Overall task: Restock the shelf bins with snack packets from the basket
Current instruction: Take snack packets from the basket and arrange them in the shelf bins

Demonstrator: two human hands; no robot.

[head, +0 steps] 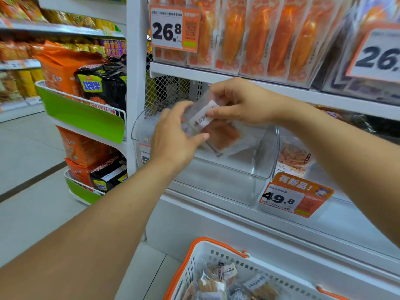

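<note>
We hold one clear snack packet (213,132) over the mouth of the clear bin (227,178), our landmark here. Our left hand (173,139) pinches the packet's lower edge with thumb and fingers; our right hand (240,105) grips its top near the white label. To do this well, we judge we should tilt the packet upright, lower it toward the bin's back wall, and let go only once it rests inside. Below the bin, the white-and-orange basket (190,263) holds more packets. Right of the bin sits a 49.8 price tag (290,199); left of it, green racks (84,113) and a pale floor (28,169).
</note>
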